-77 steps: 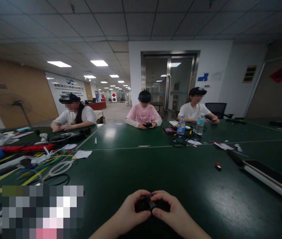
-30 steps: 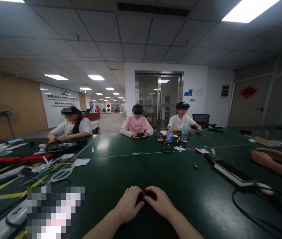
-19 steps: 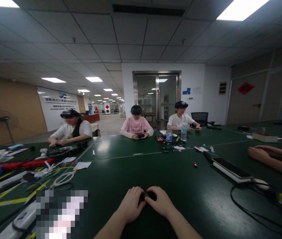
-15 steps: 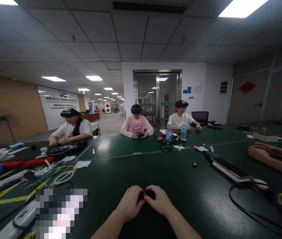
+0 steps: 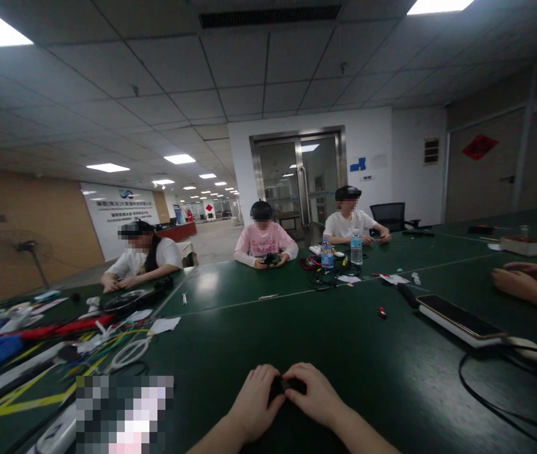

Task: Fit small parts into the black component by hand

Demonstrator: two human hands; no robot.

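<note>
My left hand [image 5: 255, 398] and my right hand [image 5: 314, 394] rest together on the green table [image 5: 230, 340] at the bottom middle of the head view. Both have their fingers curled around a small black object [image 5: 283, 385] held between them. Most of the object is hidden by my fingers, and I cannot make out what it is.
Three people sit across the table. Another person's hands [image 5: 521, 282] lie at the right edge. A long white and black power strip [image 5: 457, 321] with a black cable [image 5: 495, 403] lies on the right. Coloured wires and a white cable loop [image 5: 126, 353] clutter the left. Two water bottles [image 5: 341, 251] stand far off.
The view has tilted and shifted a little, so my hands sit slightly lower and further right in the picture. They stay closed together on the small black object throughout.
</note>
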